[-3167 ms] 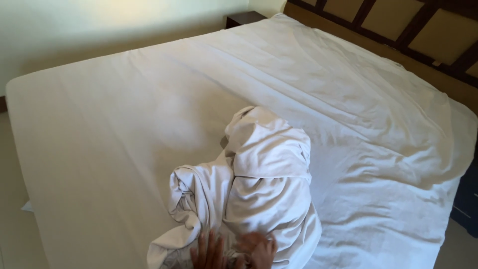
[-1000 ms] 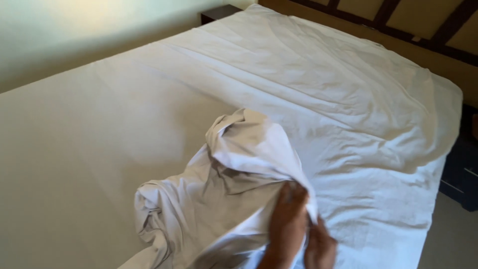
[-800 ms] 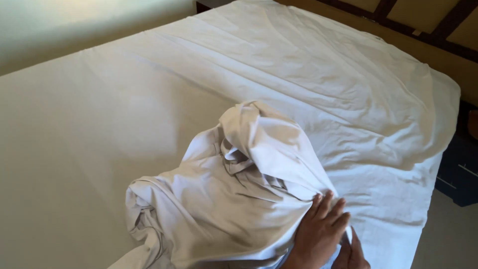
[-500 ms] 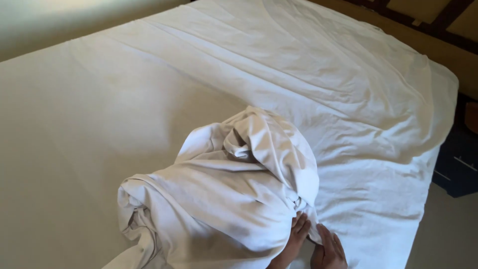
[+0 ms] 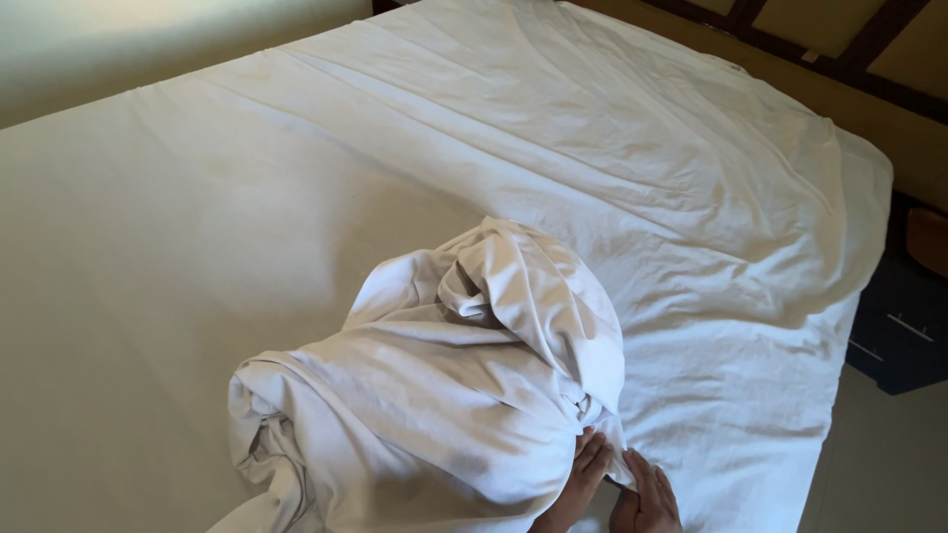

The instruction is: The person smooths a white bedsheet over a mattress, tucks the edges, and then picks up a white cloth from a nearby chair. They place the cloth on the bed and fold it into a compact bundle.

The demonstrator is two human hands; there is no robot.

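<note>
A bunched white sheet (image 5: 444, 385) lies heaped on the near part of a bed covered by a flat white sheet (image 5: 415, 168). At the bottom edge, both my hands sit at the heap's lower right corner. My left hand (image 5: 583, 474) is partly tucked under the cloth, fingers against its fold. My right hand (image 5: 647, 498) pinches the cloth's edge beside it. The wrists are cut off by the frame.
The bed's far right corner (image 5: 859, 158) hangs over a dark wooden frame (image 5: 839, 74). A dark nightstand (image 5: 904, 326) stands at the right, with pale floor (image 5: 879, 464) beside it. A light wall runs along the top left.
The heap has been shifted and reshaped over the last seconds. My hands slid from on top of the cloth down to its lower right edge. The camera has moved slightly.
</note>
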